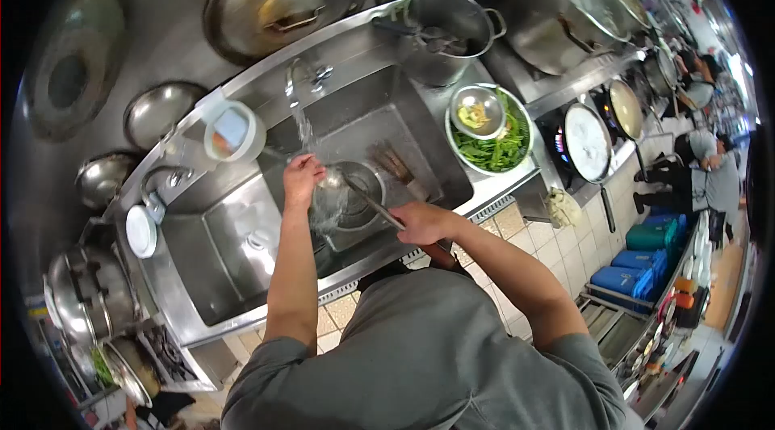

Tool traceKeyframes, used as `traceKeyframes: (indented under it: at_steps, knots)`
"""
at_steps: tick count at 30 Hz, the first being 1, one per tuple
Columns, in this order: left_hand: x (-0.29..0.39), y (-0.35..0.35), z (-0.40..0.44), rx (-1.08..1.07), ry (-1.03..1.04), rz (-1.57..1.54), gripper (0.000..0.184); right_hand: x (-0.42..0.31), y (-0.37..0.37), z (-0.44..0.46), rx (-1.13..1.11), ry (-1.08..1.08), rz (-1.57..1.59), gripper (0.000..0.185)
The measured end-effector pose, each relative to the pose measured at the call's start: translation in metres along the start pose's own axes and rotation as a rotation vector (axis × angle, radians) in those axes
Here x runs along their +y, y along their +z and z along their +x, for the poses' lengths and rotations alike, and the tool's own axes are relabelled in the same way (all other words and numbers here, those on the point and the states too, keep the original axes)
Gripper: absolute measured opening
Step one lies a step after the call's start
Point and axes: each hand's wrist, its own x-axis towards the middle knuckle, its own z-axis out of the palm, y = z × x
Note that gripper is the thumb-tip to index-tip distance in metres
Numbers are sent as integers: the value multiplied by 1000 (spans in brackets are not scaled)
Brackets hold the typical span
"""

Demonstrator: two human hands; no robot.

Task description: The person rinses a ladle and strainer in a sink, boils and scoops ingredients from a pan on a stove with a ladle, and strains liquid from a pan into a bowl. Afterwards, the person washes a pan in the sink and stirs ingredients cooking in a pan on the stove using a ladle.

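Observation:
My right hand (421, 222) is closed around the long handle of a metal ladle (370, 201), which slants up and left over the sink (404, 119). At the ladle's head, my left hand (302, 180) has its fingers curled in; what they grip, if anything, is hard to make out. Water runs from the faucet (292, 83) just above my left hand and splashes around the ladle's head. A bamboo brush (395, 165) lies in the sink, right of a round metal piece (367, 184) on its floor.
A bowl of green vegetables (494, 151) with a small metal bowl (477, 113) on it stands right of the sink. Behind is a large pot (444, 67). A white container (250, 143) sits on the divider. Pans (588, 143) stand on burners, one with flame. People (698, 167) are far right.

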Motion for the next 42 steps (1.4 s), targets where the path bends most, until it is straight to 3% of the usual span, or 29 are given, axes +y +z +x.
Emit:
traceKeyframes:
  at_steps: [1, 4, 7, 9, 10, 11, 13, 16, 19, 20, 21, 23, 25, 26, 27, 28, 31, 32, 34, 37, 42]
  knots:
    - [0, 3, 9, -27, -14, -105, 16, -4, -2, -2, 25, 23, -1, 31]
    - [1, 15, 30, -66, -61, -248, 12, -10, -5, 3, 177, 71, -419, 37]
    - [5, 32, 30, -102, -50, -425, 9, -11, -3, -2, 212, 150, -431, 39]
    - [10, 47, 31, -87, -184, -491, 12, 8, 26, -12, 216, 270, -290, 31]
    - [5, 53, 41, -133, -176, -247, 24, 10, 35, -25, 176, 338, -214, 28]
    - [22, 69, 35, -155, -173, -243, 24, 9, 41, -41, 189, 391, -189, 27]
    - [86, 117, -1, -262, 431, 646, 30, 17, 57, -77, 261, 461, -120, 26]
    - [164, 174, 1, -120, 835, 591, 41, 22, 73, -137, 370, 494, -54, 28]
    - [256, 232, -12, -382, 450, 198, 62, 22, 90, -185, 482, 508, 3, 32]
    - [273, 254, -13, -351, 484, 415, 54, 19, 98, -196, 544, 511, 45, 37]
    - [272, 276, 9, -367, 491, 413, 54, 12, 102, -205, 559, 522, 45, 37]
    - [260, 306, 77, -189, 1033, 986, 43, -1, 104, -225, 664, 582, 98, 31]
    - [270, 329, 95, -81, 1248, 1310, 39, -4, 112, -243, 743, 606, 132, 30]
    - [286, 336, 73, -125, 1379, 1507, 40, -5, 116, -253, 772, 616, 148, 29]
    - [297, 341, 47, -291, 1237, 1158, 39, -5, 120, -264, 801, 623, 163, 28]
    - [305, 344, 32, -399, 1351, 1119, 37, 1, 127, -270, 826, 618, 183, 25]
    - [315, 345, -28, -556, 1098, 816, 21, 6, 136, -292, 875, 604, 235, 22]
    - [315, 350, -35, -543, 1108, 829, 21, 9, 140, -300, 880, 583, 237, 22]
    - [313, 323, -49, -435, 1155, 538, 18, 24, 145, -315, 920, 556, 283, 21]
    - [315, 289, -57, -289, 986, 156, 25, 44, 148, -333, 891, 552, 343, 22]
    - [321, 207, -125, -129, 951, -147, 27, 72, 142, -368, 882, 434, 304, 25]
